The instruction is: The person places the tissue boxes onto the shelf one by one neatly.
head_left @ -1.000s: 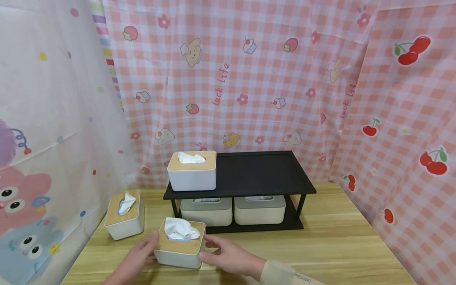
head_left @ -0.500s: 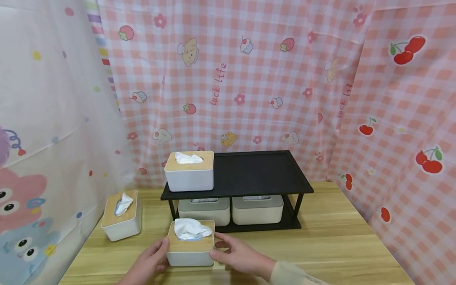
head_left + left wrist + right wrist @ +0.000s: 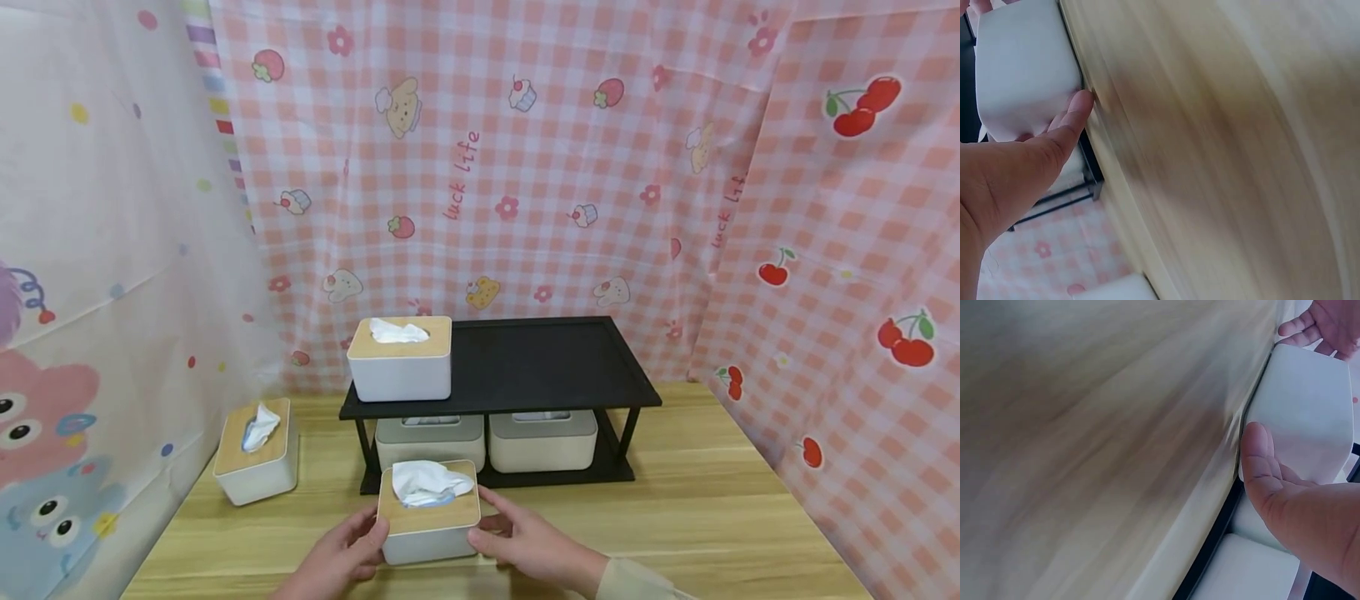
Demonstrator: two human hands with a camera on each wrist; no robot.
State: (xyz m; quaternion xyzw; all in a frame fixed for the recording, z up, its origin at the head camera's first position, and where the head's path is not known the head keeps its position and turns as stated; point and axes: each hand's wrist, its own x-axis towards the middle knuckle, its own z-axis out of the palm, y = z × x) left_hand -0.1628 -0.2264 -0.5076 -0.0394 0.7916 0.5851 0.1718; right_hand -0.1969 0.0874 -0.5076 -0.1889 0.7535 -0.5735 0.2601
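A white tissue box (image 3: 427, 546) with a wood-look lid and a white tissue (image 3: 431, 482) sticking up stands in front of the black rack (image 3: 555, 358). My left hand (image 3: 345, 546) holds its left side and my right hand (image 3: 528, 537) holds its right side, thumbs towards the front. In the left wrist view the left hand (image 3: 1029, 165) lies along the box's pale wall (image 3: 1025, 62). The right wrist view has the right hand (image 3: 1304, 506) against the opposite end of the box (image 3: 1304, 400). The box's underside is hidden.
A similar tissue box (image 3: 401, 377) sits on the rack's top left. Two beige boxes with grey lids, a left one (image 3: 431, 446) and a right one (image 3: 543, 442), occupy the lower level. Another wood-lidded tissue box (image 3: 258, 479) stands at the table's left, by the curtain (image 3: 150, 250).
Both hands have moved the tissue box to the right along the front of the rack, and it has turned slightly. The other boxes stay in place; the head view has shifted a little.
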